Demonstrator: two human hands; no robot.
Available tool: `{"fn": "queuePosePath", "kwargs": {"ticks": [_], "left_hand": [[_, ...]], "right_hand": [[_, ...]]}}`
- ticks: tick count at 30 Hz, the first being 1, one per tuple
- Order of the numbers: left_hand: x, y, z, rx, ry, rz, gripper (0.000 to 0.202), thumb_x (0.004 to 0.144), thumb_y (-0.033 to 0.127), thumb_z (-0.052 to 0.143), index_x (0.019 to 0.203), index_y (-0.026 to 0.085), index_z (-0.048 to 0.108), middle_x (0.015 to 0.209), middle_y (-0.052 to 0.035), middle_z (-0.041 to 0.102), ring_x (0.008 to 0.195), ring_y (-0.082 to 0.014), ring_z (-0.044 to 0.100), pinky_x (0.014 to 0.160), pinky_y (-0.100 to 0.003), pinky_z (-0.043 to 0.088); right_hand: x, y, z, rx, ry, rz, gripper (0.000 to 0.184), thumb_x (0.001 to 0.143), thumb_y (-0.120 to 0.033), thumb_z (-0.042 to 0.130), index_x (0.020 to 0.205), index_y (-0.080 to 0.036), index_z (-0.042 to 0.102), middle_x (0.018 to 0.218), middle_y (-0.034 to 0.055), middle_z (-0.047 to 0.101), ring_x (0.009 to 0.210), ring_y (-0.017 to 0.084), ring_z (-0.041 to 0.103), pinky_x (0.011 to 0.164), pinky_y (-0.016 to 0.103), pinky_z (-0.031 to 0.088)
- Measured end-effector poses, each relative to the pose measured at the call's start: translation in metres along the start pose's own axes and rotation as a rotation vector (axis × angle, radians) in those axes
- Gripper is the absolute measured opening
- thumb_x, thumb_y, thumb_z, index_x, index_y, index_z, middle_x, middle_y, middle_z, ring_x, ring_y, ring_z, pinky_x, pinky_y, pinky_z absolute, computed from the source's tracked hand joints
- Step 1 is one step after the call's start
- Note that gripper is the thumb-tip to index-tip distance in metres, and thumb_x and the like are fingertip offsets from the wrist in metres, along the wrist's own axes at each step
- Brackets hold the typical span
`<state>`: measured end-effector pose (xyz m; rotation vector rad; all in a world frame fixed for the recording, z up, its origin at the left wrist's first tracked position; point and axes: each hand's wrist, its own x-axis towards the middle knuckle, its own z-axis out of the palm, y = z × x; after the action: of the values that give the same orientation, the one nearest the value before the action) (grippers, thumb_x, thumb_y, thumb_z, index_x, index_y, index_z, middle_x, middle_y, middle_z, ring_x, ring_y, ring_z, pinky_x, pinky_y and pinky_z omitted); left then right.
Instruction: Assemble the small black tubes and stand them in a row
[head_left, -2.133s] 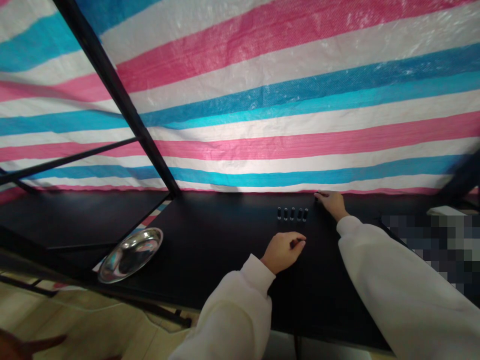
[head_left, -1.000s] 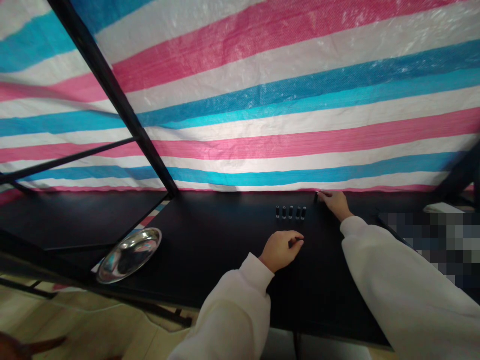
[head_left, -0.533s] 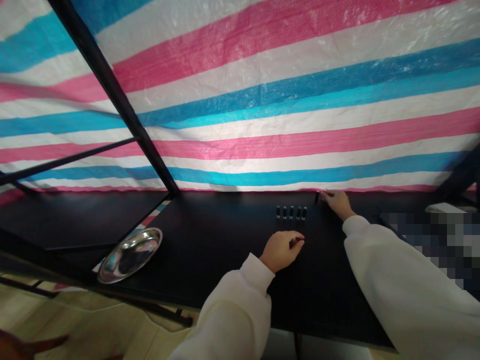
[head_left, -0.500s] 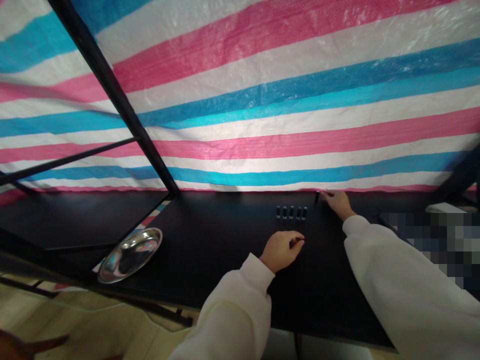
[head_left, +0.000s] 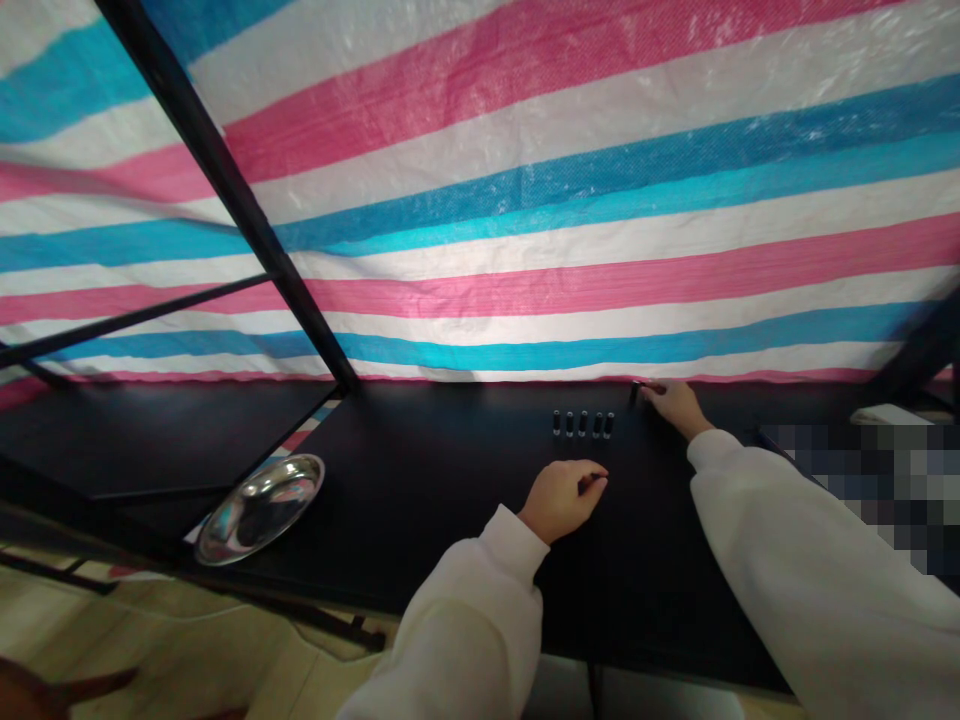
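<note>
My right hand reaches to the back of the black tabletop, its thumb and fingertips closed at a small dark battery that stands upright near the striped sheet. To the left of it, several black batteries with silvery ends form a short row, spaced a little apart. Nearer to me, my left hand hovers over or rests on the table just in front of that row. Its fingers are curled in toward the thumb, and I see nothing between them.
A shiny oval metal dish sits at the table's left edge. Behind the table hangs a striped plastic sheet. A black metal post slants up at the left. A white object lies at the far right beside a blurred-out patch.
Almost nothing differs. My right hand stays at the upright battery with only a very slight shift, and my left hand holds its place.
</note>
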<state>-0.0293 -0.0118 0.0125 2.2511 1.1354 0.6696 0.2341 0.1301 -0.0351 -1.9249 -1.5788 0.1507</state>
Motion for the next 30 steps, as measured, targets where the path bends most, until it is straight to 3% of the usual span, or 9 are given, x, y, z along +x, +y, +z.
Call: {"fn": "queuePosePath", "kwargs": {"ticks": [13,16,19,23,30], "left_hand": [[0.001,-0.003,0.002,0.002,0.011,-0.002,0.029,0.081,0.03,0.046,0.097,0.017,0.066,0.08,-0.0035,0.068,0.069,-0.0129,0.059,0.068,-0.023,0.045],[0.001,-0.003,0.003,-0.01,0.012,-0.008,0.028,0.081,0.03,0.046,0.096,0.017,0.067,0.079,-0.0035,0.068,0.069,-0.0128,0.059,0.069,-0.023,0.045],[0.002,-0.003,0.003,-0.021,0.011,-0.018,0.028,0.081,0.029,0.046,0.096,0.017,0.067,0.08,-0.0035,0.068,0.069,-0.0128,0.059,0.07,-0.023,0.046],[0.002,-0.005,0.004,-0.012,0.021,-0.01,0.028,0.081,0.028,0.046,0.096,0.017,0.067,0.079,-0.0036,0.068,0.068,-0.0128,0.059,0.068,-0.023,0.045],[0.003,-0.006,0.003,0.003,0.036,0.008,0.028,0.082,0.028,0.045,0.092,0.016,0.067,0.073,-0.003,0.067,0.065,-0.0117,0.059,0.064,-0.021,0.044]], "right_hand": [[-0.01,-0.008,-0.01,-0.031,-0.014,0.056,0.019,0.069,-0.023,0.059,0.084,-0.011,0.064,0.084,0.0128,0.068,0.081,0.023,0.063,0.072,0.03,0.045],[-0.025,-0.02,-0.016,-0.023,0.102,0.058,0.015,0.072,-0.023,0.054,0.08,-0.012,0.06,0.08,0.0129,0.065,0.076,0.022,0.061,0.068,0.03,0.044],[-0.046,-0.036,-0.023,0.116,0.22,-0.068,0.018,0.075,-0.028,0.049,0.085,-0.014,0.057,0.078,0.0092,0.064,0.071,0.019,0.059,0.068,0.029,0.045],[-0.069,-0.052,-0.024,0.244,0.07,-0.248,0.026,0.072,-0.036,0.054,0.089,-0.016,0.057,0.08,0.0066,0.063,0.069,0.017,0.058,0.07,0.031,0.046],[-0.074,-0.055,-0.015,0.246,-0.007,-0.295,0.029,0.069,-0.034,0.06,0.09,-0.014,0.06,0.088,0.0091,0.064,0.074,0.018,0.06,0.071,0.032,0.047]]}}
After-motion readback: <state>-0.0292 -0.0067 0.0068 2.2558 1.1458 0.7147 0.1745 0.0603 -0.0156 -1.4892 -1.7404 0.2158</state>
